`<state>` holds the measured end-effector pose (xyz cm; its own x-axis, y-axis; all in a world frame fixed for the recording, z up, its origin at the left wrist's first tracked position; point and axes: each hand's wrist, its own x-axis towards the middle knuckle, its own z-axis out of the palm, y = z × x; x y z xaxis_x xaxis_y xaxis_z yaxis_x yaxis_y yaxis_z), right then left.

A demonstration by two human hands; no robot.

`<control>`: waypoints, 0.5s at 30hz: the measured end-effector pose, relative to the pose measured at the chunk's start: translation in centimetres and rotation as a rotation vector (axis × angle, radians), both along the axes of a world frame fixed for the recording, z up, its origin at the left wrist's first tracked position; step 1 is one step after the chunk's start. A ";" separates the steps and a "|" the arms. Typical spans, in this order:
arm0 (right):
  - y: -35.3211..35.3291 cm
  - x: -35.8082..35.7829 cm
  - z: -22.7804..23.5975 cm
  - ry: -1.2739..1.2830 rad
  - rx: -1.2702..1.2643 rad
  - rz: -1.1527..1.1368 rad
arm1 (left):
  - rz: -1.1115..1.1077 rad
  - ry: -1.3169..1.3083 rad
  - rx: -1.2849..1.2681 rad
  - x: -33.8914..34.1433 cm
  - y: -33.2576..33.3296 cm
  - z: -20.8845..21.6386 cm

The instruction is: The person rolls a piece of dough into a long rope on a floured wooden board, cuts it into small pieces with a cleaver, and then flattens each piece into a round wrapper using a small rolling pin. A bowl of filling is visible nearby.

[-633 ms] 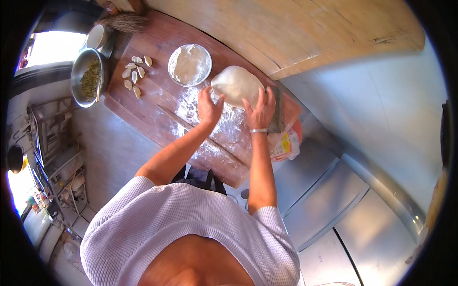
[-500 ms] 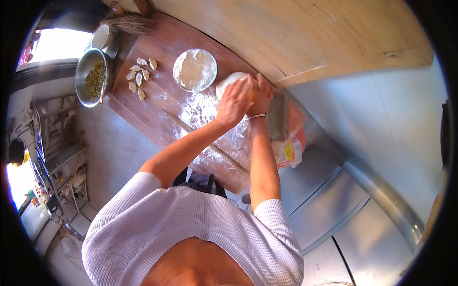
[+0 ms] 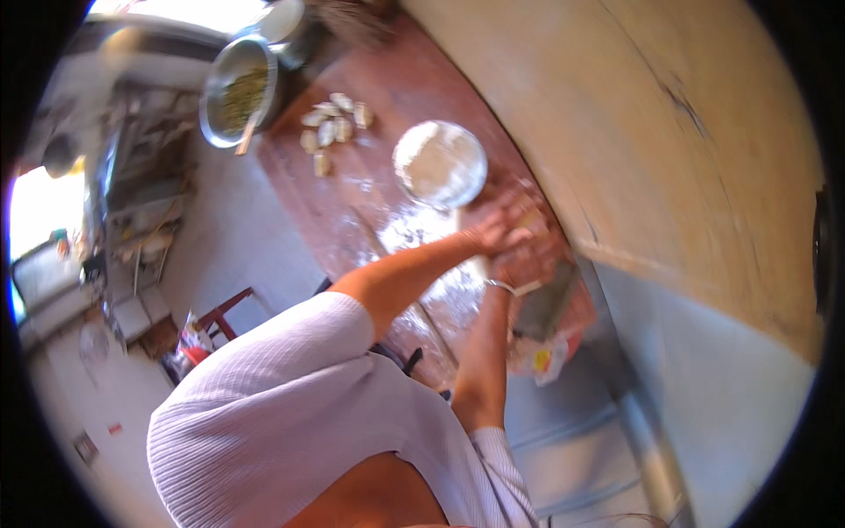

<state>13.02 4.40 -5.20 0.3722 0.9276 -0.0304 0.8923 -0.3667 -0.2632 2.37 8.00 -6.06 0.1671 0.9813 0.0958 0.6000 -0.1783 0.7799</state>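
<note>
My left hand (image 3: 503,227) and my right hand (image 3: 526,262) press together over a lump of white dough (image 3: 481,267). Most of the dough is hidden beneath them, and motion smears the fingers, which appear curled round it. A pale bracelet circles my right wrist. Just beyond my left hand stands a round bowl of flour (image 3: 437,165). Loose flour (image 3: 418,229) is spread over the reddish wooden board (image 3: 378,66). A thin rolling pin (image 3: 431,330) lies across the board, left of my forearms.
Several shaped dumplings (image 3: 326,132) lie at the board's far left. Past them is a metal bowl of green filling (image 3: 244,97) with a wooden utensil (image 3: 249,134). A grey flat block (image 3: 547,304) and a plastic packet (image 3: 550,359) sit right of my hands. A wooden panel (image 3: 669,158) borders the board.
The view has swung, so the board appears turned and shifted right. My hands have closed further over the dough, which showed more plainly before.
</note>
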 end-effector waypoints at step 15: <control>-7.9 9.2 4.6 0.227 0.183 0.043 | -0.148 0.367 0.006 3.4 -1.8 4.5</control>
<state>22.20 -3.51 -0.60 0.3357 0.9400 0.0607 0.8166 -0.2583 -0.5162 5.75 6.21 -1.57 0.3306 0.9437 0.0090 0.8062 -0.2873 0.5172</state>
